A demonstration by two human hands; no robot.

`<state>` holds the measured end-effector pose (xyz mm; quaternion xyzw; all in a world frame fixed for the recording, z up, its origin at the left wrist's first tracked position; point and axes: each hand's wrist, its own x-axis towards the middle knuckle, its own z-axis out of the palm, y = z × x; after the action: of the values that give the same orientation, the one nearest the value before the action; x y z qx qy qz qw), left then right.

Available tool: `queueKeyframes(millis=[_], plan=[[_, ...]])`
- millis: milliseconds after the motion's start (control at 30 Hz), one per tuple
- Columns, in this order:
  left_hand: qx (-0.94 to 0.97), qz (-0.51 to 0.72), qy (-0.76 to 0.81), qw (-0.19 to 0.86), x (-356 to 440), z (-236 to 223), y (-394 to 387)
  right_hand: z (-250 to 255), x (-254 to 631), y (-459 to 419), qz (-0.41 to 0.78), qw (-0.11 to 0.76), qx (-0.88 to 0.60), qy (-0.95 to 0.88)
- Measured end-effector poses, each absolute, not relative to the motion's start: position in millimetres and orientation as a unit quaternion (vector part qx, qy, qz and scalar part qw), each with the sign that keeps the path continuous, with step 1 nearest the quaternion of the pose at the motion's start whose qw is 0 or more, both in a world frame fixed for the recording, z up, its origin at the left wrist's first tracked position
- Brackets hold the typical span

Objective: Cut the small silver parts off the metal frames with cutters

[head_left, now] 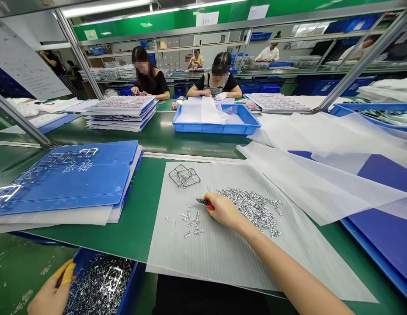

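Note:
My right hand point(223, 210), with yellow tape or covers on its fingers, is closed around red-handled cutting pliers point(202, 201). Their dark jaws point left, just above a white sheet. Beside this hand lies a large pile of small shiny metal pieces point(252, 208); a looser scatter of the same pieces point(192, 221) is to its left. Thin metal frames point(184, 176) overlap near the sheet's far edge. At lower left, my left hand point(54, 286), also with yellow on its fingers, has its fingers apart at the rim of a blue bin point(133, 286) full of metal frame scraps point(101, 280).
A stack of blue boards and white sheets point(81, 175) with metal frames on top stands left. Across the bench are a layered stack point(121, 113), a blue tray point(216, 127) and two people working. White foam sheets point(308, 170) spread over the right side.

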<state>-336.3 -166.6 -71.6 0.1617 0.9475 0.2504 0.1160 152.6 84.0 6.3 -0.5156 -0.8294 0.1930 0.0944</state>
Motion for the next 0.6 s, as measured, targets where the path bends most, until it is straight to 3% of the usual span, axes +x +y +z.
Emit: queueKeyframes(millis=[100, 200, 333, 467, 600], plan=[[0.234, 0.261, 0.931, 0.103, -289.3, -40.8, -151.6, 9.1, 155.2, 81.1, 0.227, 0.126, -0.508, -0.821], [0.383, 0.374, 0.842, 0.066, -222.9, -12.5, -121.7, 15.5, 155.3, 72.5, 0.3, 0.186, -0.483, -0.801], [0.571, 0.453, 0.67, 0.143, -124.0, 16.5, -67.5, 28.2, 151.1, 58.2, 0.469, 0.255, -0.403, -0.744], [0.715, 0.391, 0.53, 0.236, -47.4, 33.0, -27.7, 40.0, 148.1, 50.2, 0.502, 0.232, -0.391, -0.735], [0.701, 0.404, 0.518, 0.276, -15.4, 29.0, -9.3, 44.0, 153.1, 49.4, 0.556, 0.267, -0.399, -0.678]])
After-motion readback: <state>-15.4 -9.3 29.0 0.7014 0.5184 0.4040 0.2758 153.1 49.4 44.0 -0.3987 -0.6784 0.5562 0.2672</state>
